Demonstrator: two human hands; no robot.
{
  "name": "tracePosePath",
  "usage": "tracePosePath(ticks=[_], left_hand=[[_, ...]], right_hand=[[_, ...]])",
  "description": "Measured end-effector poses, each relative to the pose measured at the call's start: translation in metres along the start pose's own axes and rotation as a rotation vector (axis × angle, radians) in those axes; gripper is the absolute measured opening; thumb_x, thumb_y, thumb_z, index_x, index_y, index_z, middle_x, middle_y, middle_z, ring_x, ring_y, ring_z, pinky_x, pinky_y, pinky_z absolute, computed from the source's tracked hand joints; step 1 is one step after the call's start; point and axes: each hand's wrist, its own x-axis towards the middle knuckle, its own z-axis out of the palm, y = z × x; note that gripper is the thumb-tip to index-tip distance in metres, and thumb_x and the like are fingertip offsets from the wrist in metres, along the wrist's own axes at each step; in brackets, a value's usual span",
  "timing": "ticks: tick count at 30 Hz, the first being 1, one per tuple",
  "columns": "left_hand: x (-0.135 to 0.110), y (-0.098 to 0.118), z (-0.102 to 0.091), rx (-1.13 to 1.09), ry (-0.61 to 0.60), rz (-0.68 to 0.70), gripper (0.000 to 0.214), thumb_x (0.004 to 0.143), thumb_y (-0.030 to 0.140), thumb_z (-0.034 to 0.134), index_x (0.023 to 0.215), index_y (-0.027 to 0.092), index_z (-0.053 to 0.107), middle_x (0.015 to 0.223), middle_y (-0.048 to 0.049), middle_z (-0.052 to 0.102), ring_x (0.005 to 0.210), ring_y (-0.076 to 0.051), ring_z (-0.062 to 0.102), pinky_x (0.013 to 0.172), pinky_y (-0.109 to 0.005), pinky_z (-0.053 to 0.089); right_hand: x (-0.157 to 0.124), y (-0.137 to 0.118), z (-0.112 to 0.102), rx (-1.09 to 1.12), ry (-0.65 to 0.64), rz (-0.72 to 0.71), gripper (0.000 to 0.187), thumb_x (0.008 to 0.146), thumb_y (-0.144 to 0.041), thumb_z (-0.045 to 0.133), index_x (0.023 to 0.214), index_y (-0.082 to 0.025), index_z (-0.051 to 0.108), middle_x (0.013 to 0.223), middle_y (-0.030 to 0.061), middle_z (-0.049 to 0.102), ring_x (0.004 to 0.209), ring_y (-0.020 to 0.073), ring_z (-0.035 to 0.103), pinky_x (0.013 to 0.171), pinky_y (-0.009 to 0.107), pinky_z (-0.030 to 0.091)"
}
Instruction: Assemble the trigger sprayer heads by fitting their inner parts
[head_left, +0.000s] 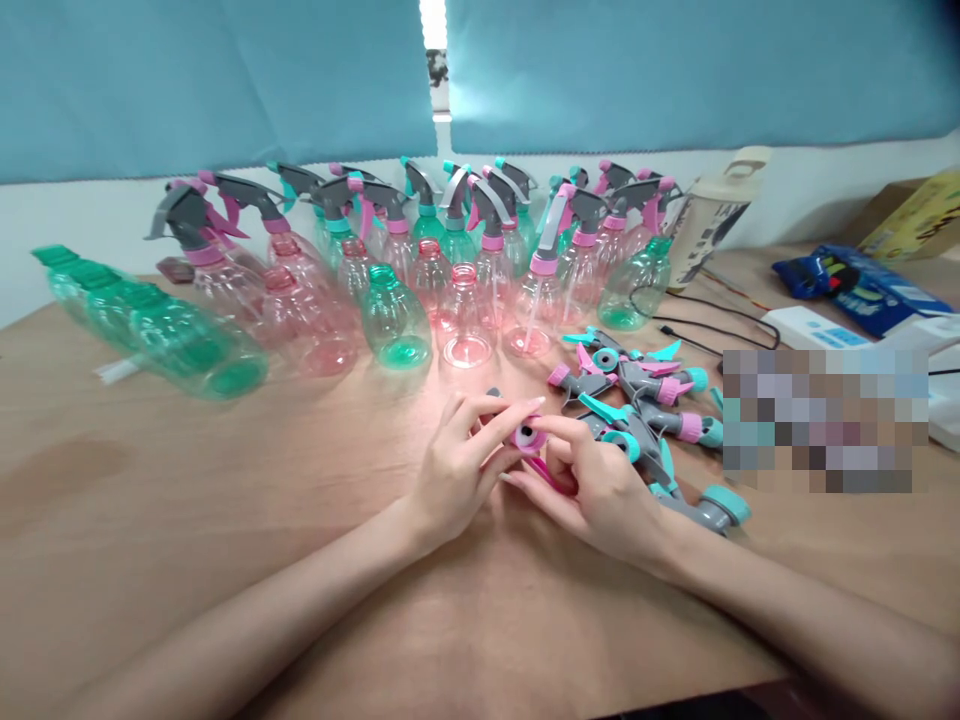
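Between my two hands is a pink and grey trigger spray head (pixel 529 434), its round collar turned toward me. My left hand (pixel 469 455) is closed around its left side. My right hand (pixel 592 475) grips it from the right, with the index finger at the collar and the thumb underneath near the pink trigger. Much of the spray head is hidden by my fingers. Just beyond my hands stand a clear pink bottle (pixel 466 315) and a green bottle (pixel 395 320), both without heads. A pile of loose spray heads (pixel 637 395) lies right beside my right hand.
Several bottles with spray heads fitted, such as a pink one (pixel 581 265), stand along the back wall. Green bottles (pixel 187 335) line the left. At the right are a tall beige bottle (pixel 709 220), a black cable (pixel 720 335) and a blue packet (pixel 870 285).
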Motion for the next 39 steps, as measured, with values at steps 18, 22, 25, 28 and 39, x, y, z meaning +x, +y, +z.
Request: tracePosePath(ticks=[18, 22, 25, 28, 39], left_hand=[[-0.001, 0.003, 0.003, -0.002, -0.032, 0.033, 0.036, 0.091, 0.015, 0.05, 0.127, 0.02, 0.052, 0.102, -0.0076, 0.057, 0.088, -0.018, 0.05, 0.076, -0.032, 0.048], [-0.001, 0.004, 0.004, 0.001, -0.053, 0.0, 0.036, 0.092, 0.017, 0.049, 0.128, 0.021, 0.052, 0.102, -0.0079, 0.057, 0.091, -0.019, 0.05, 0.077, -0.033, 0.048], [-0.001, 0.005, 0.004, 0.007, -0.063, -0.019, 0.036, 0.094, 0.02, 0.047, 0.129, 0.023, 0.051, 0.103, -0.0079, 0.058, 0.094, -0.02, 0.051, 0.077, -0.032, 0.048], [-0.001, 0.006, 0.005, 0.012, -0.055, -0.03, 0.037, 0.094, 0.021, 0.047, 0.13, 0.024, 0.051, 0.103, -0.0074, 0.058, 0.094, -0.02, 0.051, 0.077, -0.032, 0.048], [0.001, 0.009, 0.006, 0.064, -0.025, -0.074, 0.036, 0.096, 0.036, 0.039, 0.121, 0.018, 0.056, 0.099, -0.0094, 0.06, 0.093, -0.022, 0.052, 0.08, -0.037, 0.046]], right_hand=[[0.01, -0.004, -0.011, -0.065, 0.033, -0.06, 0.009, 0.091, -0.019, 0.049, 0.1, -0.018, 0.047, 0.055, -0.0076, 0.05, 0.038, 0.0062, 0.041, 0.041, 0.018, 0.032], [0.011, -0.003, -0.012, -0.134, 0.065, -0.082, 0.006, 0.091, -0.02, 0.05, 0.097, -0.017, 0.052, 0.059, -0.0044, 0.057, 0.042, 0.0068, 0.047, 0.044, 0.019, 0.037], [0.01, -0.002, -0.011, -0.16, 0.084, -0.083, 0.008, 0.092, -0.022, 0.049, 0.095, -0.017, 0.054, 0.064, -0.0014, 0.062, 0.046, 0.0081, 0.053, 0.046, 0.02, 0.04], [0.009, -0.002, -0.009, -0.169, 0.077, -0.053, 0.009, 0.092, -0.022, 0.05, 0.095, -0.017, 0.057, 0.068, 0.001, 0.064, 0.051, 0.01, 0.057, 0.048, 0.021, 0.042], [0.013, -0.005, -0.017, -0.186, 0.122, 0.008, 0.023, 0.092, -0.039, 0.051, 0.095, -0.018, 0.058, 0.066, 0.0002, 0.063, 0.054, 0.0104, 0.059, 0.05, 0.019, 0.043]])
